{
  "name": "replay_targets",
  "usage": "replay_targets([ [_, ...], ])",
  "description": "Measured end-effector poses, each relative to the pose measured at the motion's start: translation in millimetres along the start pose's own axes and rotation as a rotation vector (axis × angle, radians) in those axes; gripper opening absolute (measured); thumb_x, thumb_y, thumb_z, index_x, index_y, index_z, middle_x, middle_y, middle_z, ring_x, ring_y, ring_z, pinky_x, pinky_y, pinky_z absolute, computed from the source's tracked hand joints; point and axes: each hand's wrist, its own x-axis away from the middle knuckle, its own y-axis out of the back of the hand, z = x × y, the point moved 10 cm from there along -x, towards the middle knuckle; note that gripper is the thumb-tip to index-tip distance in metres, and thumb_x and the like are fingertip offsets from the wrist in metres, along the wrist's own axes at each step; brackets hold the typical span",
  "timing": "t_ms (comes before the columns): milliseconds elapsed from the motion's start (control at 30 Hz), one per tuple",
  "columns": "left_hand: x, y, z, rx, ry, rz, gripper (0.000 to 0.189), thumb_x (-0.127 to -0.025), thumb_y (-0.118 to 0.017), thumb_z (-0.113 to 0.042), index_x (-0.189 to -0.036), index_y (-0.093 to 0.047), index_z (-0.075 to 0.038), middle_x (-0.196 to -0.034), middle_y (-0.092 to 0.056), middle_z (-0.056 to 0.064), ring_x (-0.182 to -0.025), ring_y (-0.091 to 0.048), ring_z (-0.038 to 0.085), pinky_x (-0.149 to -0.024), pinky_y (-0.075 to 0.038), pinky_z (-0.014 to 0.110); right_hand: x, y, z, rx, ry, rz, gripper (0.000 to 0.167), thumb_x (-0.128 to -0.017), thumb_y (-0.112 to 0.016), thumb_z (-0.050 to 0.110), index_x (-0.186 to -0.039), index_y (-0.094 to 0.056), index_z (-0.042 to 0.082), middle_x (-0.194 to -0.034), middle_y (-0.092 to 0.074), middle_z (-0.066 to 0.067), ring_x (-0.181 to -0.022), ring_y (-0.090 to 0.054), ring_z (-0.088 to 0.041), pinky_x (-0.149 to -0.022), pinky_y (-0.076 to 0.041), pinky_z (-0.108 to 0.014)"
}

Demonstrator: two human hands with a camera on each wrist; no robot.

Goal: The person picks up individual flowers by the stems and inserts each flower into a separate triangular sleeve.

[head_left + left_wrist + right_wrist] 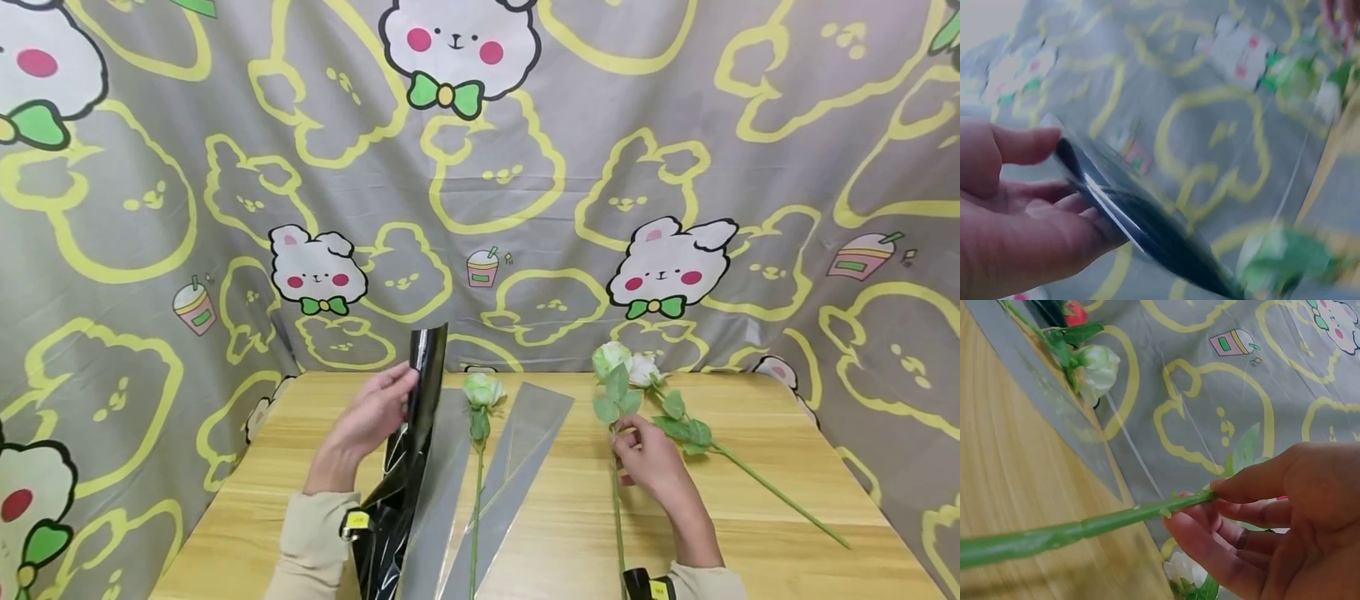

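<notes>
My left hand (373, 410) grips a glossy black plastic flower sleeve (426, 387) near its upper end, holding it tilted upward at the left. In the left wrist view the thumb and fingers lie on either side of the dark film (1147, 215). My right hand (654, 457) pinches the green stem (1085, 529) of a pale green-white rose (611, 361) just below its leaves. A second pale rose (483, 390) lies with its stem toward me, between the hands. Behind the right hand, a white rose (643, 369) lies with its stem slanting right.
Clear flat sleeves (525, 442) with slanted edges lie on the wooden table (780, 450), partly under the middle rose. A grey curtain (540, 192) printed with rabbits hangs behind the table and along both sides.
</notes>
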Motion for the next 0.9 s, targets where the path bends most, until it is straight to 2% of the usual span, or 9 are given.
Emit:
replay_targets([
  [133, -6.8, -26.3, 4.9, -0.033, -0.031, -0.078, 0.044, -0.103, -0.055, -0.002, -0.142, -0.044, 0.014, -0.114, -0.064, 0.011, -0.092, -0.065, 0.016, -0.081, -0.057, 0.027, -4.8, 3, 2, -0.035, 0.007, -0.014, 0.03, -0.104, -0.057, 0.008, -0.129, -0.052, -0.01, -0.097, -0.061, -0.017, -0.077, -0.067, -0.022, -0.06, -0.061, -0.034],
  [167, -7.8, -29.9, 7.1, -0.062, -0.042, -0.1, 0.048, -0.101, -0.058, -0.003, -0.144, -0.044, 0.013, -0.122, -0.063, 0.015, -0.099, -0.065, 0.015, -0.083, -0.055, 0.025, -5.8, 4, 3, -0.054, 0.011, -0.018, 0.031, -0.104, -0.057, 0.008, -0.129, -0.052, -0.009, -0.098, -0.061, -0.018, -0.078, -0.067, -0.022, -0.061, -0.061, -0.034],
  [267, -12.1, -41.1, 19.9, -0.069, -0.039, -0.115, 0.055, -0.1, -0.06, -0.003, -0.15, -0.04, 0.005, -0.129, -0.06, 0.019, -0.103, -0.065, 0.016, -0.083, -0.055, 0.025, -8.7, 7, 11, -0.144, 0.049, -0.036, 0.031, -0.105, -0.058, 0.009, -0.131, -0.052, -0.009, -0.099, -0.062, -0.019, -0.079, -0.067, -0.021, -0.064, -0.061, -0.034],
  [367, -15.1, -46.5, 37.6, -0.05, -0.003, -0.127, 0.056, -0.1, -0.059, -0.004, -0.152, -0.038, 0.003, -0.12, -0.067, 0.014, -0.098, -0.068, 0.013, -0.08, -0.055, 0.024, -9.5, 13, 22, -0.269, 0.093, -0.07, 0.033, -0.106, -0.057, 0.011, -0.132, -0.051, -0.008, -0.099, -0.064, -0.015, -0.081, -0.068, -0.016, -0.069, -0.062, -0.033],
  [400, -16.4, -47.9, 43.8, -0.029, 0.014, -0.128, 0.049, -0.101, -0.057, -0.004, -0.147, -0.042, 0.002, -0.108, -0.07, 0.011, -0.087, -0.07, 0.014, -0.075, -0.057, 0.027, -9.4, 15, 27, -0.314, 0.108, -0.081, 0.033, -0.107, -0.057, 0.012, -0.132, -0.05, -0.008, -0.098, -0.065, -0.013, -0.081, -0.068, -0.014, -0.07, -0.061, -0.033],
  [533, -20.1, -50.6, 56.1, -0.07, 0.019, -0.136, 0.024, -0.106, -0.055, -0.015, -0.121, -0.057, 0.003, -0.089, -0.072, 0.002, -0.078, -0.07, 0.012, -0.07, -0.057, 0.026, -6.7, 27, 48, -0.53, 0.162, -0.115, 0.034, -0.106, -0.058, 0.013, -0.131, -0.048, -0.007, -0.097, -0.068, -0.004, -0.083, -0.069, -0.012, -0.073, -0.061, -0.031],
  [667, -22.9, -55.4, 54.4, -0.179, -0.041, -0.126, 0.021, -0.106, -0.057, -0.017, -0.096, -0.063, 0.0, -0.078, -0.066, -0.003, -0.072, -0.06, 0.007, -0.068, -0.049, 0.022, -3.2, 45, 76, -0.773, 0.282, -0.133, 0.027, -0.104, -0.061, 0.008, -0.128, -0.053, -0.001, -0.099, -0.07, -0.003, -0.086, -0.07, -0.014, -0.074, -0.061, -0.032],
  [767, -21.1, -57.0, 54.8, -0.25, -0.084, -0.132, 0.017, -0.102, -0.064, -0.011, -0.096, -0.068, 0.005, -0.078, -0.068, -0.001, -0.074, -0.058, 0.008, -0.071, -0.045, 0.023, 0.6, 57, 85, -0.974, 0.327, -0.202, 0.025, -0.101, -0.063, 0.0, -0.124, -0.056, 0.001, -0.1, -0.071, -0.008, -0.085, -0.071, -0.017, -0.072, -0.061, -0.032],
  [900, -17.2, -61.6, 58.5, -0.264, -0.11, -0.112, 0.024, -0.096, -0.071, -0.005, -0.114, -0.069, 0.011, -0.096, -0.077, 0.014, -0.085, -0.069, 0.011, -0.081, -0.052, 0.025, 7.2, 65, 74, -1.245, 0.291, -0.375, 0.032, -0.096, -0.067, -0.007, -0.126, -0.056, -0.004, -0.099, -0.071, -0.015, -0.081, -0.072, -0.022, -0.069, -0.061, -0.034],
])
